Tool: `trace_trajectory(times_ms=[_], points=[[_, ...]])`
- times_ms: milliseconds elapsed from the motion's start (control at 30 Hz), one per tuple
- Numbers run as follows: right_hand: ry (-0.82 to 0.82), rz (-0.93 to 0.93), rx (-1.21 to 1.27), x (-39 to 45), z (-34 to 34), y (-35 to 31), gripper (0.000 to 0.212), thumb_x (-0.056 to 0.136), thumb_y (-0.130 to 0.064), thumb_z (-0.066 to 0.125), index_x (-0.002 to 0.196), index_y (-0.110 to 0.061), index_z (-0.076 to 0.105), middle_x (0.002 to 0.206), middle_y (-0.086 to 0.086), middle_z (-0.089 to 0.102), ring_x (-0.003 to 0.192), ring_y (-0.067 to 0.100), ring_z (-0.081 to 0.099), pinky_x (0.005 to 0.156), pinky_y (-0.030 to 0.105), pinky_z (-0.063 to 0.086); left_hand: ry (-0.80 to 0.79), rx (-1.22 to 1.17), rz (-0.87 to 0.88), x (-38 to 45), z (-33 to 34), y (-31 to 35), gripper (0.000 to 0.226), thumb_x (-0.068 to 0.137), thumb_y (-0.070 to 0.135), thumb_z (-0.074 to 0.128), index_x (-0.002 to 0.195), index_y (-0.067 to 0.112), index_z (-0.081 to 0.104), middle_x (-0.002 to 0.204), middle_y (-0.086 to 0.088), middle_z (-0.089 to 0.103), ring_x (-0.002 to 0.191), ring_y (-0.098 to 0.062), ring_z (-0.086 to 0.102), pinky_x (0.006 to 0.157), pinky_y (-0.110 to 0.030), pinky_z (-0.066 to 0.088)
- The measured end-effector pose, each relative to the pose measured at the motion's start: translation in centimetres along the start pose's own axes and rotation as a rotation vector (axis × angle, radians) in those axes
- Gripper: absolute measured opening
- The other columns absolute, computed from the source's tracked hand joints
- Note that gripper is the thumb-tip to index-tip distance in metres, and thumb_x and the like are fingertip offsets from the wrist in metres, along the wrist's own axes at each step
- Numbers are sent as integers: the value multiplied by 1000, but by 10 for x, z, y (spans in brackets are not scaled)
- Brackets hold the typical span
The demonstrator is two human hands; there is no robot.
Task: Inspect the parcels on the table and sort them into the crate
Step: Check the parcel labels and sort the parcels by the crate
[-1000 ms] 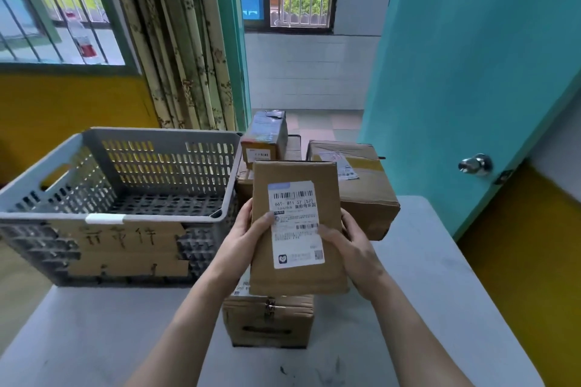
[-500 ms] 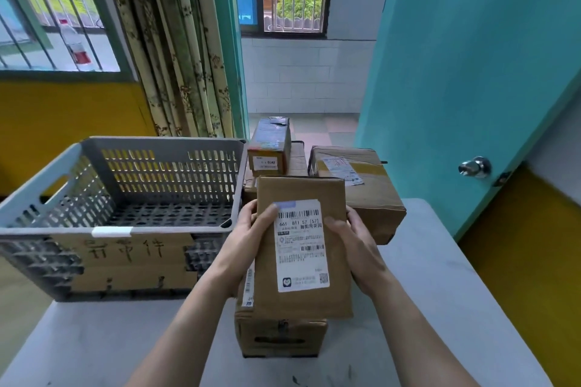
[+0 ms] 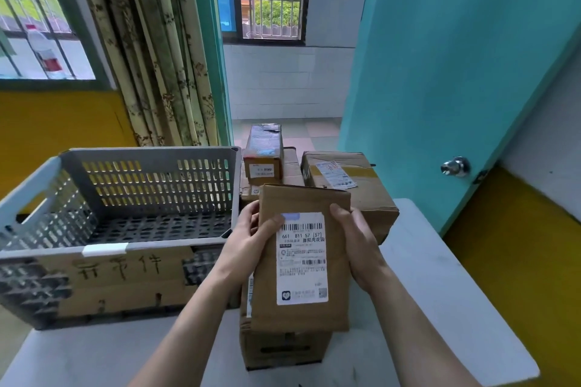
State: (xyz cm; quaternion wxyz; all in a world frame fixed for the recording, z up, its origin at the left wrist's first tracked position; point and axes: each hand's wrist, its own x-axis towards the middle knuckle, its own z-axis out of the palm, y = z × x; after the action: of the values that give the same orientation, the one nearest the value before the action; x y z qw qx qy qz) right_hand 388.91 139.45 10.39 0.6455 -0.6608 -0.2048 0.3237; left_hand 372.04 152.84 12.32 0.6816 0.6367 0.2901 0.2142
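The person holds a flat brown parcel (image 3: 301, 261) with both hands, above the white table (image 3: 440, 308). The left hand (image 3: 248, 245) grips its left edge, with the thumb lying on the front near the top corner of the white shipping label (image 3: 302, 258). The right hand (image 3: 358, 245) grips the right edge, its thumb on the front face and the other fingers behind the parcel. The parcel is tilted a little, and its label faces the camera with barcodes and printed text.

Under the held parcel, a cardboard box (image 3: 283, 349) stands on the table near the front edge. Behind it there are 3 more parcels: a small box (image 3: 264, 154) which sits on top of a flatter carton (image 3: 292, 166), and a large box (image 3: 349, 188) with a torn label, just to the right.

The grey plastic crate (image 3: 151, 166) stands on the left part of the table, close beside the parcels. On its front wall a piece of cardboard (image 3: 122, 280) with handwritten characters is fixed. No parcel shows inside the crate.
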Motion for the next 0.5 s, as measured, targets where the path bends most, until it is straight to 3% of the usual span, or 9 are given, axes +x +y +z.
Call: trace_trajectory(times_ms=[167,300,400,500], points=[[43,-39,-39,-6,5,0,74,65,-78,67,123,-33,54,107,0,77,98,21,75,94,53,57,9,31,5,7,-5,5,70,83,69,69,140,33,51,120,1,75,98,-14,77,86,-37,61],[40,-31,-48,-13,2,-3,88,59,-91,64,127,-37,53,109,-4,77,103,20,74,98,51,55,3,23,22,8,-2,5,59,89,58,65,139,28,54,113,-1,78,94,-14,78,76,-30,62],[59,-20,-32,-16,-4,-5,82,62,-93,60,126,-42,56,113,-6,75,109,18,71,102,50,52,-38,37,26,6,3,6,66,81,62,66,137,29,53,117,0,76,92,-10,77,71,-22,59],[91,0,-32,-16,-8,-12,89,56,-93,64,125,-37,57,108,-3,77,103,19,73,97,50,56,-46,7,25,7,8,6,68,80,61,66,137,27,53,112,0,78,93,-12,78,72,-23,59]])
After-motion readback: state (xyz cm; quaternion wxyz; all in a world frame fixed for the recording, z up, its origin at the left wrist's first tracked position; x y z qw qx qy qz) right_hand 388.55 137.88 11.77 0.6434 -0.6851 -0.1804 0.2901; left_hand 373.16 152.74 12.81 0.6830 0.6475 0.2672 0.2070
